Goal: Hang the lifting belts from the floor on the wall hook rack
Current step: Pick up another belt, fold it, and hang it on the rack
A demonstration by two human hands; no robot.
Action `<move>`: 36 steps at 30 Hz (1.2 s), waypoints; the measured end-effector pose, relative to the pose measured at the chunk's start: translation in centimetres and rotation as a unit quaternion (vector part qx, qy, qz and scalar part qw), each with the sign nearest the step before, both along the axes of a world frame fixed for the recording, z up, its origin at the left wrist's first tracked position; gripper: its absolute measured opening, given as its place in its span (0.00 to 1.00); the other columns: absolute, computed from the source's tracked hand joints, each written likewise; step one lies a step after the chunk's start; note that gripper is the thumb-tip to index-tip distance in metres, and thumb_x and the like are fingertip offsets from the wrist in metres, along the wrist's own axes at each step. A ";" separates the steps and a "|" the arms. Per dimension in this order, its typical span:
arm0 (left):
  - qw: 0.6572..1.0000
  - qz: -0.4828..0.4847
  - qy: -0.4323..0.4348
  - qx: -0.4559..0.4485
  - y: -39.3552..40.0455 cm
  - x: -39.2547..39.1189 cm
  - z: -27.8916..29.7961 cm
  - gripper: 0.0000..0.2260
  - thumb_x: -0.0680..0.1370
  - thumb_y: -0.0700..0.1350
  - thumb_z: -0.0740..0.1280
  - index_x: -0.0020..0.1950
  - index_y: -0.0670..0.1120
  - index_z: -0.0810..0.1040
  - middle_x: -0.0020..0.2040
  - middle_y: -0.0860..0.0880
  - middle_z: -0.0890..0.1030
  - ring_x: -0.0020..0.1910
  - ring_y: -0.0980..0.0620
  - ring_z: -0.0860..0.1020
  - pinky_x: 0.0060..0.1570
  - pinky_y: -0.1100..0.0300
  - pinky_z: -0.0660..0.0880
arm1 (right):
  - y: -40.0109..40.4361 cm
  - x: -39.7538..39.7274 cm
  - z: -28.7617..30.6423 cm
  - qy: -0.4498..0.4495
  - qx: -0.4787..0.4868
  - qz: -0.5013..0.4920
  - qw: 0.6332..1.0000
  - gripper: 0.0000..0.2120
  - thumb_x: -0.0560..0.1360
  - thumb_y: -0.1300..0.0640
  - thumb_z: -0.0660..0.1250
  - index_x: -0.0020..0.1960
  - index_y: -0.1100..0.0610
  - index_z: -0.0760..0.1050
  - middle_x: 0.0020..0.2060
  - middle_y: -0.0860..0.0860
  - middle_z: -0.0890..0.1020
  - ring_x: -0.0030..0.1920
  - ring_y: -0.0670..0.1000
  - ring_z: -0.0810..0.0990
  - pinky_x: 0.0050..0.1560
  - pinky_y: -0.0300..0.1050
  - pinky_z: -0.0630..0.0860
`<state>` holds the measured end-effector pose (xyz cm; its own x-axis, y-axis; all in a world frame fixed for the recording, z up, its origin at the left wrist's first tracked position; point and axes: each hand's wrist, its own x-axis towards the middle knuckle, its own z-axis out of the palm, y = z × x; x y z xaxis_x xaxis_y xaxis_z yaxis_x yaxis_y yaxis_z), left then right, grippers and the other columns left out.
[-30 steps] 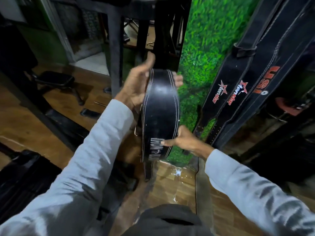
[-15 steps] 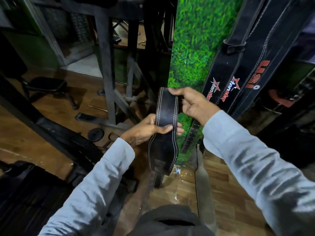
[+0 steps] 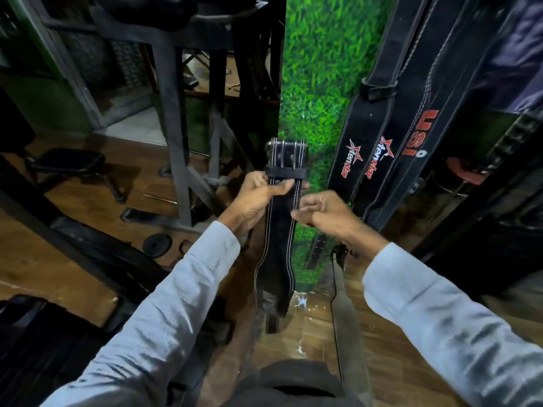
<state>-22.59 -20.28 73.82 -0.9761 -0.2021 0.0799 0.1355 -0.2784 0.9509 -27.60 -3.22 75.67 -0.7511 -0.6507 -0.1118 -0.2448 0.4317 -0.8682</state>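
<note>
Black leather lifting belt with white double stitching [image 3: 281, 230] is up off the floor, held vertical in front of the person, buckle end on top. Left hand [image 3: 258, 198] is clenched around the strap just under the black keeper loop, thumb across the front face. Right hand [image 3: 321, 211] sits at the strap's right edge, fingers curled, fingertips pinching or just touching the edge (hard to tell which, slight blur). Metal double-prong buckle [image 3: 286, 149] stands above the left hand.

Progress, judging from how things lie: several long black belts with red-and-white logos [image 3: 379, 160] already hang against the green artificial-grass wall panel [image 3: 317, 69] to the right, so part of the job looks done. The held belt is not yet hung. The hook rack itself is out of view above the frame. A pale strap [image 3: 346, 321] lies on the brown wood-look floor [image 3: 308, 342] below the hands, maybe another belt left to do (cannot confirm).

Belt look: narrow at the buckle end, flaring to a wide back pad lower down with faint pale print, then tapering to a thin tail hanging near the floor. Stiff, holds its curve. Leather matte, a bit worn.
</note>
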 end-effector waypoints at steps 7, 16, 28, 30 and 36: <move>0.994 0.048 0.051 -0.085 0.8 -0.1 0.4 0.06 0.72 0.31 0.73 0.48 0.38 0.84 0.43 0.49 0.88 0.44 0.55 0.85 0.52 0.61 0.80 | 2.7 -0.7 4.7 0.231 -0.202 -0.123 0.944 0.08 0.76 0.62 0.72 0.54 0.56 0.84 0.48 0.49 0.87 0.49 0.47 0.86 0.50 0.42 0.83; 0.983 0.039 0.066 -0.166 1.2 -0.3 0.5 0.08 0.71 0.31 0.74 0.49 0.38 0.84 0.42 0.56 0.87 0.45 0.60 0.83 0.51 0.64 0.79 | 0.5 -3.2 10.0 -0.036 -0.049 -0.031 0.998 0.14 0.75 0.42 0.73 0.43 0.53 0.85 0.39 0.46 0.87 0.45 0.49 0.81 0.55 0.47 0.77; 0.995 0.025 0.053 -0.083 -2.7 -0.8 5.1 0.27 0.65 0.33 0.70 0.64 0.41 0.79 0.55 0.42 0.82 0.51 0.48 0.80 0.43 0.60 0.74 | -0.3 -2.8 14.6 -0.140 -0.297 0.007 0.945 0.14 0.84 0.53 0.64 0.41 0.57 0.77 0.41 0.55 0.87 0.49 0.52 0.85 0.61 0.50 0.79; 0.987 0.109 0.061 -0.099 -3.1 -1.1 8.0 0.16 0.71 0.42 0.68 0.58 0.49 0.84 0.51 0.49 0.85 0.48 0.54 0.80 0.43 0.62 0.72 | -0.2 -3.6 15.6 -0.131 -0.306 0.018 0.943 0.13 0.84 0.54 0.63 0.43 0.57 0.78 0.45 0.56 0.87 0.51 0.52 0.85 0.63 0.49 0.77; 0.890 0.249 0.237 -0.300 -2.3 -4.9 15.8 0.09 0.78 0.49 0.71 0.44 0.45 0.87 0.40 0.44 0.83 0.40 0.53 0.78 0.43 0.62 0.72 | -1.0 -6.1 18.7 -0.035 -0.305 0.039 0.951 0.11 0.84 0.55 0.64 0.47 0.57 0.81 0.46 0.52 0.86 0.50 0.48 0.84 0.49 0.42 0.81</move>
<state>-27.50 -22.54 89.60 -0.6052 -0.3829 0.6979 0.5254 0.4665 0.7116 -33.70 -4.20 94.34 -0.7026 -0.6638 0.2564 -0.1875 -0.1749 -0.9666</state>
